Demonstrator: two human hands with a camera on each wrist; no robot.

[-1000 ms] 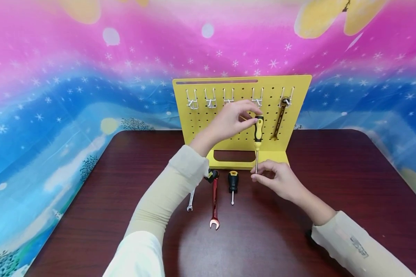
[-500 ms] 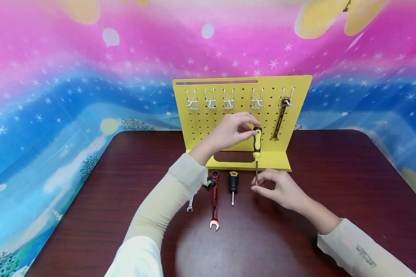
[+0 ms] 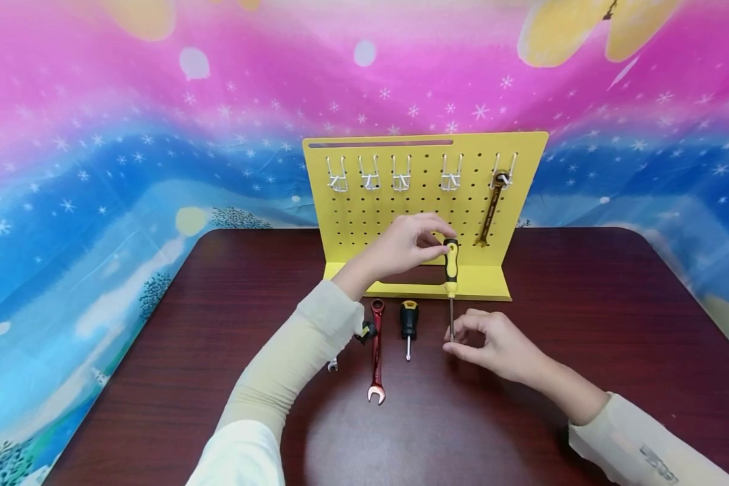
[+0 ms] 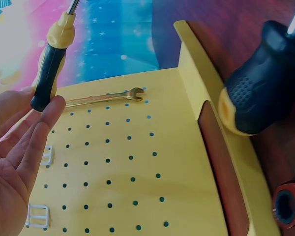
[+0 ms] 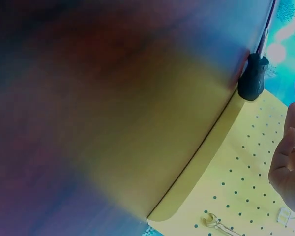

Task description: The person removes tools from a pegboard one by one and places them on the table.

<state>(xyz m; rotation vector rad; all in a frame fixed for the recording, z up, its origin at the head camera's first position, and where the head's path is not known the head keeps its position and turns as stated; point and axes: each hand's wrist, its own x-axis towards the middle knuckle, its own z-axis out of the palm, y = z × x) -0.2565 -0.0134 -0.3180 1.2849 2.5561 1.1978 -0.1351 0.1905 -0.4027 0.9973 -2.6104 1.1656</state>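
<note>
A yellow and black screwdriver (image 3: 451, 273) is upright with its tip down, in front of the yellow pegboard. My left hand (image 3: 408, 244) pinches the butt end of its handle between thumb and fingers. Lower down, the thumb and fingers of my right hand (image 3: 492, 344) pinch the shaft close to the tip. In the left wrist view the screwdriver's handle (image 4: 50, 71) shows between my left fingertips. A stubby black screwdriver (image 3: 409, 320) lies on the table to the left of the right hand. Beside it lies a red wrench (image 3: 376, 358).
The yellow pegboard (image 3: 364, 219) stands on the dark table (image 3: 243, 283), carrying several white wire hooks (image 3: 401, 177). A gold wrench (image 3: 491, 210) hangs from its rightmost hook. A silver wrench end (image 3: 333, 365) shows below the left sleeve. A patterned cloth (image 3: 127, 169) hangs behind.
Both hands have come down and toward me with the upright screwdriver, away from the pegboard's hooks. The grips look the same, and the tools on the table have stayed put.
</note>
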